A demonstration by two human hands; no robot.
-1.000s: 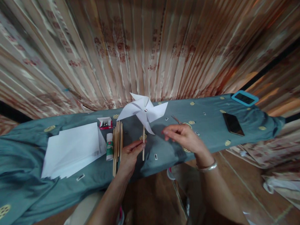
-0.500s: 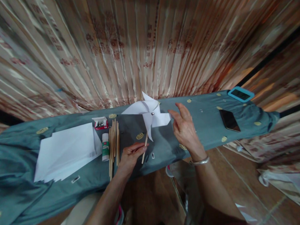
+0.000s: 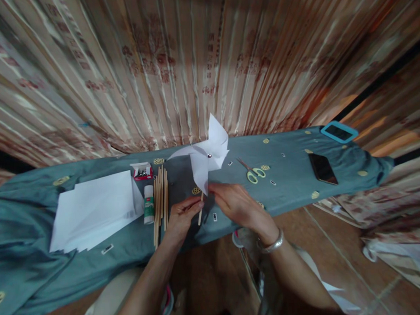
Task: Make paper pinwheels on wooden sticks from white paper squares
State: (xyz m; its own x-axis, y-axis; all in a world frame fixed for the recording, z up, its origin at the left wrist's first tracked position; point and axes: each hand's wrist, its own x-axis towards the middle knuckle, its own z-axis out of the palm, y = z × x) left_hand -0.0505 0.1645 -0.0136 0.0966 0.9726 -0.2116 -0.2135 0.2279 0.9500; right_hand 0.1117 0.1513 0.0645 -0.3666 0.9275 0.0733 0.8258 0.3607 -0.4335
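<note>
A white paper pinwheel with a shiny pin at its centre is fixed on a thin wooden stick. My left hand is closed around that stick below the blades and holds the pinwheel tilted over the cloth. Close to the tip of the lower blade is my right hand, its fingers stretched out toward the left. Whether those fingertips touch the paper I cannot tell. Scissors with pale green handles lie beyond the right hand.
On the left of the cloth-covered table are stacked white paper sheets, a glue stick, several wooden sticks and a small red box of pins. A phone and a blue-framed device lie at the right.
My right hand has moved left and down, from beside the right blade to the lower blade's tip, uncovering the scissors. The pinwheel's blades have turned; the left hand keeps its hold.
</note>
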